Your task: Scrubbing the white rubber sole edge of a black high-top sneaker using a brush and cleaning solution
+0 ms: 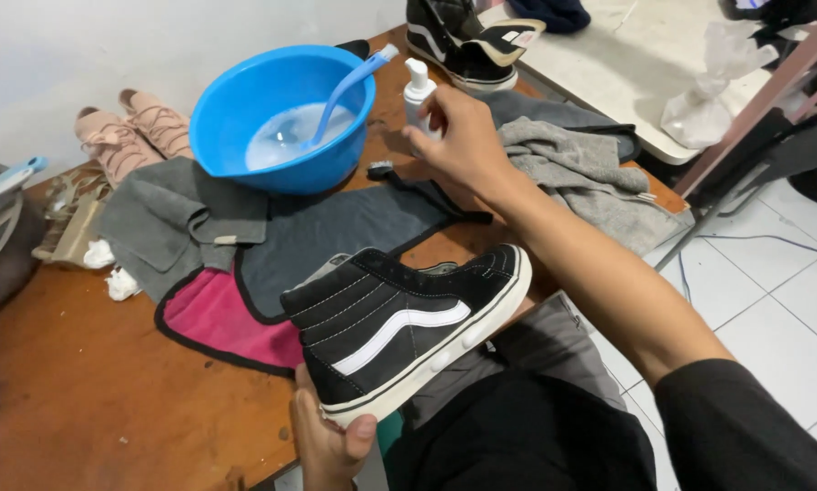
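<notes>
My left hand grips the heel of a black high-top sneaker with a white side stripe and white sole, held on its side over my lap at the table's near edge. My right hand reaches forward and closes around a white pump bottle standing on the wooden table. Just left of the bottle sits a blue basin of soapy water with a light blue brush leaning in it.
Grey cloths and a grey-and-pink mat lie under the basin. A grey towel is at the right. Pink heeled shoes lie at the back left. Another black sneaker rests at the far edge. White tiled floor lies right.
</notes>
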